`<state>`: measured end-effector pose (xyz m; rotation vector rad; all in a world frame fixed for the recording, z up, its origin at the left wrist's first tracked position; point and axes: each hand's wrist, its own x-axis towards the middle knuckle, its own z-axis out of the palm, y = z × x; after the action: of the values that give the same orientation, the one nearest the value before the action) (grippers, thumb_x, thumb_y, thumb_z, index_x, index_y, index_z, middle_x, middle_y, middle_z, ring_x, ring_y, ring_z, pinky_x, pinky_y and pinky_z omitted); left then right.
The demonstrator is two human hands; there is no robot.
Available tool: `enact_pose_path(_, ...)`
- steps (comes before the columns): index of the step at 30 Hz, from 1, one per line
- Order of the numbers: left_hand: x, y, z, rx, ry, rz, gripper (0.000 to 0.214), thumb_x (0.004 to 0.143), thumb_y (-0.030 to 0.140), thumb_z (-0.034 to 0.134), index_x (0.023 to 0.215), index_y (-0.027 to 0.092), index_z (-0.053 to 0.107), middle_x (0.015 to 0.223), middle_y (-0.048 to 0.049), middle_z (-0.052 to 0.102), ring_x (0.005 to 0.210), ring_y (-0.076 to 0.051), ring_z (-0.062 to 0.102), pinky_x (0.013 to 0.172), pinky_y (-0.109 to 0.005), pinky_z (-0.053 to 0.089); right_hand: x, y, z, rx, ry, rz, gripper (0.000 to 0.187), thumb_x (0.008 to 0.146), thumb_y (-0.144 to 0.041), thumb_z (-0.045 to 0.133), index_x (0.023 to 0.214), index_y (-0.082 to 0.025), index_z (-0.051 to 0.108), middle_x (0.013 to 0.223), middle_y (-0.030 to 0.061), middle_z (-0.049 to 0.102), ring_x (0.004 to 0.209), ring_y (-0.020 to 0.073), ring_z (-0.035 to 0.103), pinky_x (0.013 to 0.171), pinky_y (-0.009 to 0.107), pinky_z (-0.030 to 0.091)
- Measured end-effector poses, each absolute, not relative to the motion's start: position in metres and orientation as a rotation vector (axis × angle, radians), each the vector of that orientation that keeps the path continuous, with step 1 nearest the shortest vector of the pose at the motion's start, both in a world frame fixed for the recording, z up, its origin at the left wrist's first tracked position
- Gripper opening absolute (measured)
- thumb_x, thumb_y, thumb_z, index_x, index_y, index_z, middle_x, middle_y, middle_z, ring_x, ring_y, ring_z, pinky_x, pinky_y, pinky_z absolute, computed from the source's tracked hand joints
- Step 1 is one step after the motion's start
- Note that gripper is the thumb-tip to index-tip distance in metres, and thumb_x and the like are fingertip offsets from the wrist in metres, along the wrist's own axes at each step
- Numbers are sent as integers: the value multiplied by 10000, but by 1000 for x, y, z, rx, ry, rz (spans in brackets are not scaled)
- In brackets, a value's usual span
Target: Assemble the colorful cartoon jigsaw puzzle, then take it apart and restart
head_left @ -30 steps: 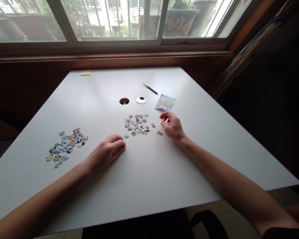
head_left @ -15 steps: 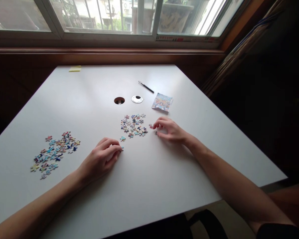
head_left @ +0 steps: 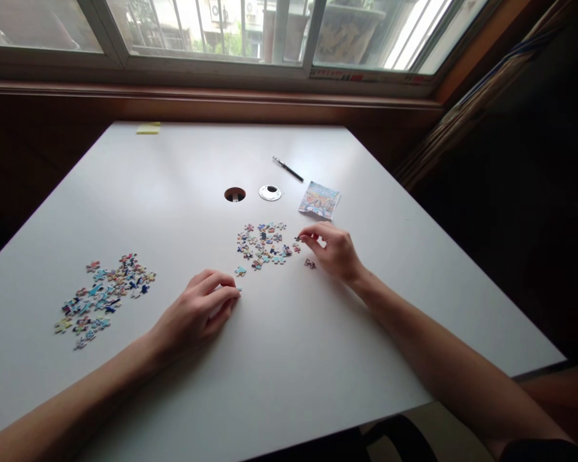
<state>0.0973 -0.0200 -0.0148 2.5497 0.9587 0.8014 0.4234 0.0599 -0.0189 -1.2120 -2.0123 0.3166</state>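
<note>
My right hand (head_left: 332, 250) pinches a small jigsaw puzzle piece (head_left: 297, 239) between thumb and forefinger, at the right side of a loose cluster of puzzle pieces (head_left: 264, 242). Two stray pieces lie near that hand, among them a dark one (head_left: 309, 264) below its fingers. My left hand (head_left: 208, 300) rests on the table with curled fingers closed on a light blue puzzle piece (head_left: 239, 289), mostly hidden under the fingertips. Just beyond those fingertips lies another blue piece (head_left: 240, 271). A second pile of puzzle pieces (head_left: 101, 292) spreads to the left of my left hand.
On the white table (head_left: 279, 359) stand out a round cable hole (head_left: 234, 194), its silver cover (head_left: 270, 192), a black pen (head_left: 288, 169) and a printed packet (head_left: 319, 200). A yellow sticky note (head_left: 148, 128) lies at the far edge, below the window.
My right hand has moved slightly away from me and its fingers have closed on a puzzle piece. A dark piece near it now shows fully. My left hand stays nearly still.
</note>
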Motion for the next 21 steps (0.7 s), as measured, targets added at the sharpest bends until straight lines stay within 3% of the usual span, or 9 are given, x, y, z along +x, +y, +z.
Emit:
enact_pose_path(11, 97, -21, -13, 2532, 951, 800, 199, 946, 90, 530, 1055, 210, 646, 1051, -95, 658, 1004, -224, 591, 898, -382, 509, 441, 66, -26, -1405, -1953, 303, 114, 885, -305, 660, 854, -220, 729, 789, 38, 656, 677, 175, 586, 677, 340, 507)
enact_pose_path(17, 97, -21, -12, 2534, 956, 801, 203, 952, 94, 521, 1060, 212, 647, 1058, -96, 660, 1017, -226, 591, 914, -386, 513, 437, 63, -24, -1371, -1943, 289, 145, 928, -259, 574, 914, -216, 712, 871, 58, 659, 713, 179, 591, 678, 337, 499)
enact_pose_path(21, 96, -22, -13, 2538, 959, 792, 203, 951, 93, 522, 1065, 201, 651, 1068, -101, 659, 1020, -225, 588, 917, -380, 510, 435, 61, -25, -1360, -2025, 333, 122, 916, -220, 553, 992, -210, 648, 808, 35, 620, 692, 176, 567, 691, 338, 480)
